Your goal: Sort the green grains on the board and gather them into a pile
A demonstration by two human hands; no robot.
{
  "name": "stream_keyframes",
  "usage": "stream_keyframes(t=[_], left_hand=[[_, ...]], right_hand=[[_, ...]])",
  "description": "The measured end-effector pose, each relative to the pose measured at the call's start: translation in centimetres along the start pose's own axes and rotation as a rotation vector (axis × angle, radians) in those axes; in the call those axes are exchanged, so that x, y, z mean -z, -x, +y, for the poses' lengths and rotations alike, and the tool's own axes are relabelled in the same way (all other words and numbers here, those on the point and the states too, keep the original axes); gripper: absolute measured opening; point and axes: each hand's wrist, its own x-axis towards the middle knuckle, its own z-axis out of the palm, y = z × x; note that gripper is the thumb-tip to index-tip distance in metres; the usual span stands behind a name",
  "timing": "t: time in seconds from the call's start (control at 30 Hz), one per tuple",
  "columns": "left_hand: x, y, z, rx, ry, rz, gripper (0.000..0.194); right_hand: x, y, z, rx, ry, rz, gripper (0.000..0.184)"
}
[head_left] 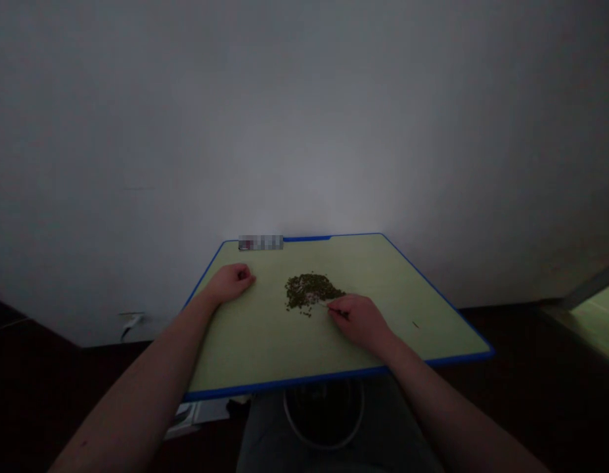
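A flat, pale-green rectangular board point(269, 348) with a blue edge lies across the person's lap. A loose, irregular heap of small dark-green beans point(309, 292) sits near the board's middle, toward the far edge. The heap's long axis runs roughly side to side, narrowing toward the right, with a few stray beans along its near side. The right hand point(356, 320) lies at the heap's near right side, its fingers pressed together and pinching a slender pale stick point(324, 303), whose tip points left toward the heap. The left hand point(230, 282) rests on the board left of the heap, fingers loosely curled, gripping nothing. A small dark speck point(415, 324) lies right of the right hand.
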Motion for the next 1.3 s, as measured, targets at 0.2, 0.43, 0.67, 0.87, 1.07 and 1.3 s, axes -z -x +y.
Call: stream_keyframes(t=[0.2,0.43,0.67,0.87,1.07,1.3], left_hand=[[0.1,0.1,0.2,-0.002,0.011,-0.032,0.03],[-0.2,0.1,-0.2,-0.053,0.004,-0.02,0.03],[0.0,0.4,0.1,-0.057,-0.024,-0.012,0.028],[0.1,0.6,0.2,-0.042,-0.032,0.001,0.027],[-0.2,0.4,-0.3,-0.035,-0.009,-0.005,0.026],[-0.2,0.3,-0.5,-0.047,-0.009,0.01,0.027]], right_hand=[[0.8,0.5,-0.3,0.025,-0.052,-0.023,0.021],[0.2,2.6,-0.4,0.014,-0.093,0.042,0.021],[-0.3,2.4,-1.3,0.082,-0.057,0.051,0.021],[-0.8,2.1,-1.8,0.085,-0.006,0.081,0.022],[-1.0,1.7,-1.3,-0.01,-0.002,0.103,0.021],[-0.6,1.1,-1.4,-0.089,0.041,0.072,0.022]])
